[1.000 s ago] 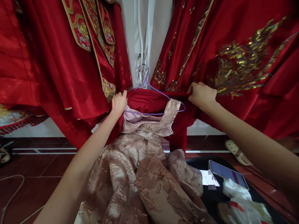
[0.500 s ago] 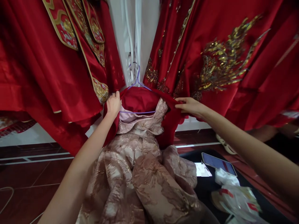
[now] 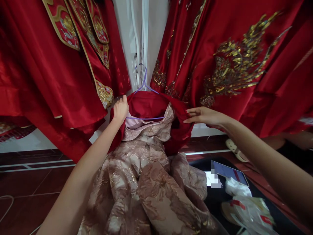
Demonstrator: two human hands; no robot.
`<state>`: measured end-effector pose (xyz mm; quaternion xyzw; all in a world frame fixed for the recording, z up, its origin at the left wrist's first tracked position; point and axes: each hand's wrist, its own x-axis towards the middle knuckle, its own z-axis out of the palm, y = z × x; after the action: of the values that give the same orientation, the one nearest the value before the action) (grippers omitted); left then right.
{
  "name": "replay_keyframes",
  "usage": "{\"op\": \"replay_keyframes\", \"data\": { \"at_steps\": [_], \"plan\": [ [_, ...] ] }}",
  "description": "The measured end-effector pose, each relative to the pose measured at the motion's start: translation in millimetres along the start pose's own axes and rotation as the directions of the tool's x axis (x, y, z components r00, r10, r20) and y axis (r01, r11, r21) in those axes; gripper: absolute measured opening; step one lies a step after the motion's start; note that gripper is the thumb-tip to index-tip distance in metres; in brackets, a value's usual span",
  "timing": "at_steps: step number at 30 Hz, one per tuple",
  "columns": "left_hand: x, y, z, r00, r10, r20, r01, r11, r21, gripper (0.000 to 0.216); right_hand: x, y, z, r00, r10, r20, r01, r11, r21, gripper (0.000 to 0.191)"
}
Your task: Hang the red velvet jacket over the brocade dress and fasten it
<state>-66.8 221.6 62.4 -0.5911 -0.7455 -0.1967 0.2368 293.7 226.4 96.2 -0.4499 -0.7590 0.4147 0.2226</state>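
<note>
A red garment (image 3: 149,102) hangs on a purple wire hanger (image 3: 144,82) in front of me, draped around the shoulders of a pinkish-gold brocade dress (image 3: 149,153). My left hand (image 3: 120,109) is closed on the red garment's left shoulder edge. At the opposite side, my right hand (image 3: 201,116) has its fingers stretched out and slightly apart, touching the red cloth. The dress neckline gapes, with the hanger's lower bar crossing it. Its skirt spreads down towards me over my lap.
Red gowns with gold embroidery (image 3: 234,68) hang at both sides. A phone (image 3: 230,172), white tissue (image 3: 238,186) and a plastic bag (image 3: 253,210) lie on a dark surface at right. Someone's light shoe (image 3: 236,150) stands on the tiled floor (image 3: 46,184).
My right hand has shifted slightly right and down, its fingers spread along the cloth. The right part of the red garment now droops lower. My left hand stays nearly in place.
</note>
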Motion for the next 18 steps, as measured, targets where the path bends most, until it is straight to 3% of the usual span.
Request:
{"op": "replay_keyframes", "data": {
  "at_steps": [1,3,6,8,11,13,14,16,18],
  "plan": [
    [-0.2,-0.2,-0.5,1.0,0.003,-0.003,-0.003,1.0,0.001,0.042,0.6,2.5,1.6,0.997,0.018,0.069,-0.024,0.996,0.086,0.033],
    [-1.0,-1.9,-1.5,1.0,0.015,-0.002,-0.015,1.0,-0.004,0.041,3.7,6.1,3.6,0.997,0.036,0.064,-0.048,0.98,0.194,0.033],
    [-4.7,-5.6,-1.9,0.998,0.063,0.032,-0.06,0.996,-0.067,0.041,15.5,7.8,9.7,0.98,0.045,-0.192,0.003,0.97,0.242,0.03],
    [-9.6,-6.6,-2.6,0.996,0.082,0.039,-0.076,0.989,-0.127,0.047,28.1,6.0,22.3,0.92,-0.003,-0.391,0.093,0.973,0.212,0.028],
    [-19.3,-5.8,-9.2,0.999,0.044,-0.019,-0.047,0.982,-0.184,0.058,50.1,-0.9,56.9,0.769,-0.129,-0.626,0.275,0.951,0.142,0.021],
    [-25.2,-6.3,-18.0,0.998,0.01,-0.055,-0.022,0.976,-0.217,0.052,62.6,-6.7,83.8,0.588,-0.219,-0.779,0.397,0.917,0.043,0.027],
    [-27.6,-7.7,-23.0,0.998,0.0,-0.061,-0.015,0.971,-0.239,0.045,67.5,-9.2,95.5,0.522,-0.259,-0.813,0.423,0.906,-0.018,0.032],
    [-31.4,-13.1,-31.5,0.998,-0.021,-0.057,0.003,0.956,-0.293,0.034,74.6,-12.7,112.3,0.433,-0.302,-0.849,0.438,0.894,-0.095,0.035],
    [-34.8,-20.4,-35.2,0.997,-0.069,-0.034,0.051,0.928,-0.369,0.025,79.2,-13.2,119.2,0.383,-0.3,-0.874,0.433,0.894,-0.117,0.035]
  ]
}}
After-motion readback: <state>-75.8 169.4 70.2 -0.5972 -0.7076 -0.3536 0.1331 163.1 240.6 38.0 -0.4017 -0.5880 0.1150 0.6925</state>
